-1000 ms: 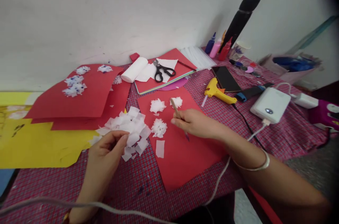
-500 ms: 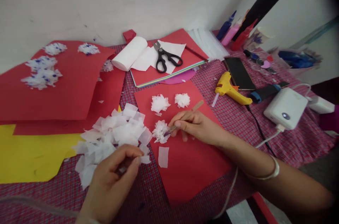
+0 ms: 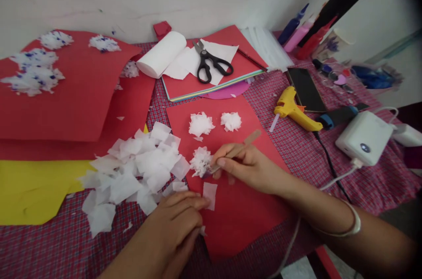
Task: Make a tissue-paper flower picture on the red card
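Observation:
My right hand point(image 3: 245, 165) grips a thin wooden-handled brush point(image 3: 238, 150) and holds its tip against a white tissue flower point(image 3: 201, 161) on a red paper sheet point(image 3: 237, 208). Two more tissue flowers point(image 3: 200, 123) point(image 3: 231, 121) lie further back on the same sheet. My left hand point(image 3: 178, 224) rests at the sheet's near left edge with fingers curled together on a small white tissue scrap point(image 3: 201, 230). A loose tissue square point(image 3: 210, 193) lies just past its fingertips. A heap of cut tissue squares point(image 3: 132, 171) spreads to the left.
Red sheets with blue-dotted tissue flowers point(image 3: 31, 77) lie at the left, over a yellow sheet point(image 3: 36, 186). At the back are a tissue roll point(image 3: 161, 54) and black scissors point(image 3: 211, 64). To the right sit a yellow glue gun point(image 3: 293, 110), phone point(image 3: 306, 90), power bank point(image 3: 365, 137) and paint bottles point(image 3: 298, 33).
My left hand came down from the tissue heap to the red sheet's near edge. My right hand lowered the brush tip onto the nearest flower. The view dropped closer to the table.

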The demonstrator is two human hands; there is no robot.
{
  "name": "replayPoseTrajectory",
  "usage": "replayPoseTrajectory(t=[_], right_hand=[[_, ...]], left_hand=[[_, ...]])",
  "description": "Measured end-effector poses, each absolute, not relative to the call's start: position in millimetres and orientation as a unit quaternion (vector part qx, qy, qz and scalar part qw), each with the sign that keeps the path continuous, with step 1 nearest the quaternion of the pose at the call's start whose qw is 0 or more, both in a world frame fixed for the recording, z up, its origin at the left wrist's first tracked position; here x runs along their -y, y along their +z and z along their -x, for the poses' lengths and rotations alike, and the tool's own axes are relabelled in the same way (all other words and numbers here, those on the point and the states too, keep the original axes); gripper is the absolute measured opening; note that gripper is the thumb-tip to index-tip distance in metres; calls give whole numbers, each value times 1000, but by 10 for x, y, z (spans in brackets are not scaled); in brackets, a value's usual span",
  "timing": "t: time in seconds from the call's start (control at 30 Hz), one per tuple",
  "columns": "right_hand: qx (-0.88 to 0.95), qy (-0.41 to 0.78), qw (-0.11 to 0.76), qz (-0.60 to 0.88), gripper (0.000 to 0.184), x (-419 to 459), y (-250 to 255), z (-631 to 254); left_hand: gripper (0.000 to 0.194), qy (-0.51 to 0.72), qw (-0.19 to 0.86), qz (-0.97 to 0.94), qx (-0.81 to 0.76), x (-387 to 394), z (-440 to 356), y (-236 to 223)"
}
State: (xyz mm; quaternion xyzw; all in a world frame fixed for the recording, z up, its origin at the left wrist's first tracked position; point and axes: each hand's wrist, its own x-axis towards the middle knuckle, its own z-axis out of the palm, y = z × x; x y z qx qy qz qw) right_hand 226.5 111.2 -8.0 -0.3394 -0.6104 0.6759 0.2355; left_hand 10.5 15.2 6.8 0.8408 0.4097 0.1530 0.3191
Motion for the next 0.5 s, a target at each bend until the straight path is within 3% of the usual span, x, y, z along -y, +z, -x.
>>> replayPoseTrajectory(t=[0.5], right_hand=[[626, 613, 319, 361, 25, -1086, -112, -2240]], left_hand=[[20, 219, 380, -789, -431, -146, -110, 107]])
